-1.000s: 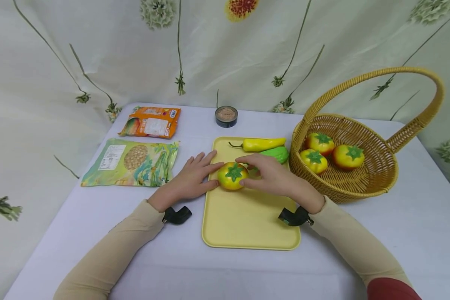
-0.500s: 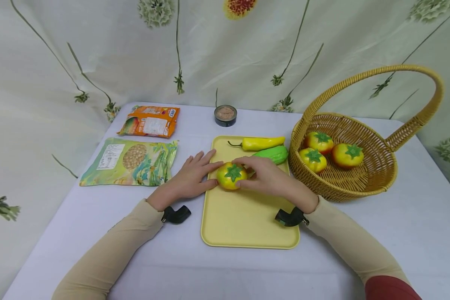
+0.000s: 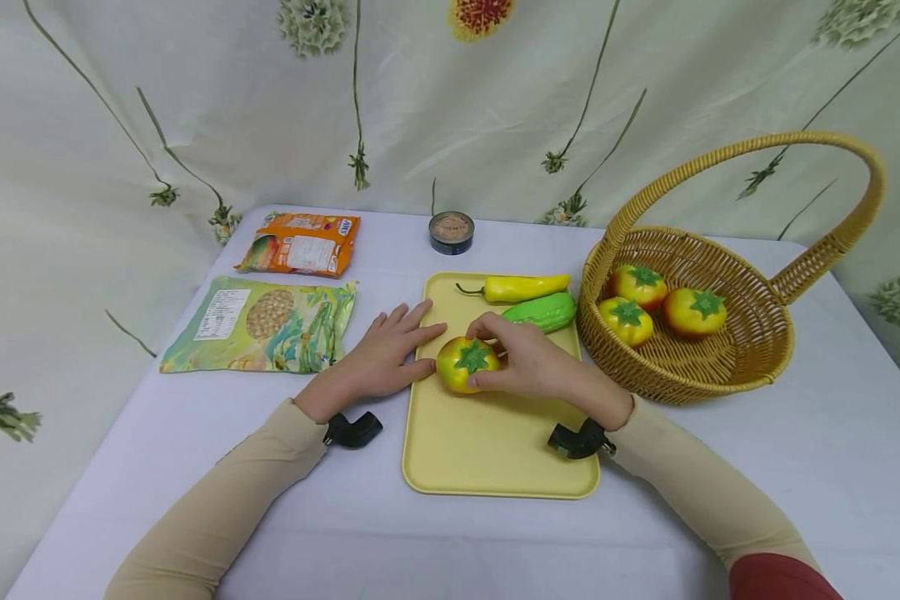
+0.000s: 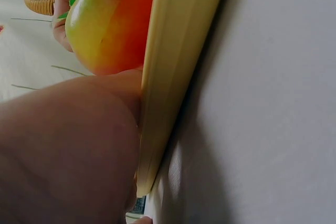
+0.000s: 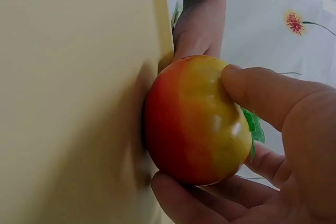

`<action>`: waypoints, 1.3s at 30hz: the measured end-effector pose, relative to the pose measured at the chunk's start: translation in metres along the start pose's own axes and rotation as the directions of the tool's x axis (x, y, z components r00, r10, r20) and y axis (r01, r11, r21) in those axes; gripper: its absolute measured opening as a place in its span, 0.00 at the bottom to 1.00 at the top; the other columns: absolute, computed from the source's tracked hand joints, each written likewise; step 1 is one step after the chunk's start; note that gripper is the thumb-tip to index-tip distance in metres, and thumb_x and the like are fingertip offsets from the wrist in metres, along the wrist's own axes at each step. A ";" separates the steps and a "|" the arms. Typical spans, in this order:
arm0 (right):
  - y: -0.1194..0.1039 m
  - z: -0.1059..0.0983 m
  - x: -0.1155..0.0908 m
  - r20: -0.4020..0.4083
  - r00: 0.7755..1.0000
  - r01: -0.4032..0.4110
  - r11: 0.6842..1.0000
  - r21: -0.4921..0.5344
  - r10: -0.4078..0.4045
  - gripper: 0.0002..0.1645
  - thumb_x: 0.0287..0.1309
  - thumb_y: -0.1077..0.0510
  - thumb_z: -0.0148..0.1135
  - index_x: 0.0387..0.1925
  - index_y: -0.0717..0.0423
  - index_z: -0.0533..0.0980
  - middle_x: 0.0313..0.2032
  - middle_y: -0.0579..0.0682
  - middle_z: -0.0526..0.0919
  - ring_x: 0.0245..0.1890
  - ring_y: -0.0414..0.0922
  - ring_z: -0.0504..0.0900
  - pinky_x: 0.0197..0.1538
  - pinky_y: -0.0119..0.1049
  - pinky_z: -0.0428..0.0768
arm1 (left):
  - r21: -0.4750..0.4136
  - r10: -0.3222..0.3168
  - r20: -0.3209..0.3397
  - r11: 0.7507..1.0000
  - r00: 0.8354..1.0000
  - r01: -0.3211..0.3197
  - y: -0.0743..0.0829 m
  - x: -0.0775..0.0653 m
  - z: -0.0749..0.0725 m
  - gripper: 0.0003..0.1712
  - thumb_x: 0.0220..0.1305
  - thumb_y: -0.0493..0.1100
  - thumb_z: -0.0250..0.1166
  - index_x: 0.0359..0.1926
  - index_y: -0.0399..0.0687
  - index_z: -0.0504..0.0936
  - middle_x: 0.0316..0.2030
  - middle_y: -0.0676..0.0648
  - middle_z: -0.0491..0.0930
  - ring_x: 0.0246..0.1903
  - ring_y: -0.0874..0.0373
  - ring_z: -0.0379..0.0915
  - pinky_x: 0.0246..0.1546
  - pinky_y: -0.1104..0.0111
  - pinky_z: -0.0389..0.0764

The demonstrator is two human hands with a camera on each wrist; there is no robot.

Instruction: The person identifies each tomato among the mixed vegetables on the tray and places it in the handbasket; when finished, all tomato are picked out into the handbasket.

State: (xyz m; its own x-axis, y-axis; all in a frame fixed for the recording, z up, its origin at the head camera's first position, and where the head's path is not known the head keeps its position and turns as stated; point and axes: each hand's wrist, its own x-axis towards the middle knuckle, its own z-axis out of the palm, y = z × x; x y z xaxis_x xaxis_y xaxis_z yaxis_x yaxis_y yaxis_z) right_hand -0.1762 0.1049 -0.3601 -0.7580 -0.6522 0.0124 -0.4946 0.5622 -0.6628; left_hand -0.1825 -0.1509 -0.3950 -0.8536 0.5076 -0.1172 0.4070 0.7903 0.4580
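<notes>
A yellow-and-red tomato (image 3: 465, 367) with a green leafy top is on the yellow tray (image 3: 495, 454). My right hand (image 3: 532, 360) grips it from the right, with thumb (image 5: 262, 90) and fingers curled round its sides in the right wrist view. Flat on the tray's left edge rests my left hand (image 3: 385, 354), fingers spread and nothing held. Its thumb lies close beside the tomato; whether they touch is unclear. Behind my right hand, a yellow pepper (image 3: 525, 288) and a green cucumber-like vegetable (image 3: 546, 312) lie at the tray's far end.
To the right stands a wicker basket (image 3: 750, 367) with a tall handle and three more tomatoes (image 3: 693, 312) inside. Left of the tray lie a green food bag (image 3: 262, 325) and an orange packet (image 3: 303, 243). A small round tin (image 3: 452, 232) sits behind the tray.
My right fingers have closed round the tomato, which has shifted slightly right and towards me. The left hand has stayed in place on the tray edge.
</notes>
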 end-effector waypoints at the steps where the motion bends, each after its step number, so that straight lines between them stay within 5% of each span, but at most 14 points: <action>1: 0.000 0.000 0.000 0.007 1.000 0.001 1.000 0.006 -0.001 0.31 0.56 0.53 0.75 0.57 0.56 0.72 0.56 0.58 0.84 0.56 0.52 0.84 0.54 0.42 0.83 | -0.001 0.001 0.000 1.000 1.000 -0.001 0.000 0.000 0.000 0.34 0.73 0.55 0.58 0.76 0.52 0.67 0.82 0.42 0.44 0.81 0.32 0.35 0.76 0.33 0.39; 11: 0.004 0.007 0.001 0.079 0.985 0.149 0.987 0.053 -0.153 0.37 0.63 0.58 0.69 0.71 0.57 0.68 0.64 0.56 0.78 0.59 0.49 0.78 0.64 0.47 0.78 | 0.003 0.004 -0.003 1.000 1.000 -0.004 0.000 -0.001 0.000 0.34 0.73 0.55 0.58 0.76 0.51 0.67 0.82 0.42 0.45 0.81 0.33 0.35 0.77 0.34 0.40; 19: 0.007 0.013 0.005 0.056 0.986 0.154 0.985 0.075 -0.158 0.41 0.53 0.54 0.78 0.66 0.55 0.70 0.60 0.52 0.80 0.56 0.46 0.79 0.64 0.45 0.78 | 0.008 0.007 -0.007 1.000 1.000 -0.007 -0.001 -0.001 0.000 0.34 0.74 0.55 0.58 0.76 0.52 0.67 0.82 0.42 0.45 0.81 0.32 0.35 0.77 0.33 0.40; 39: 0.015 0.012 0.003 0.129 0.985 0.099 0.989 0.112 -0.113 0.47 0.54 0.52 0.77 0.73 0.53 0.67 0.66 0.55 0.77 0.61 0.49 0.79 0.67 0.47 0.75 | -0.006 0.002 0.000 1.000 1.000 -0.002 0.002 -0.001 -0.001 0.34 0.74 0.56 0.57 0.76 0.51 0.67 0.82 0.42 0.45 0.81 0.33 0.34 0.77 0.33 0.39</action>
State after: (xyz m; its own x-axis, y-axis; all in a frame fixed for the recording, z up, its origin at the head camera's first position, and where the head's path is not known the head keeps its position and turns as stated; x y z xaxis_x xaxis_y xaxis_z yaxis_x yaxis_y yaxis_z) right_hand -0.1807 0.1050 -0.3791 -0.6360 -0.7716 -0.0089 -0.5165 0.4342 -0.7380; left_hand -0.1811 -0.1504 -0.3932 -0.8529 0.5090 -0.1159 0.4069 0.7873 0.4632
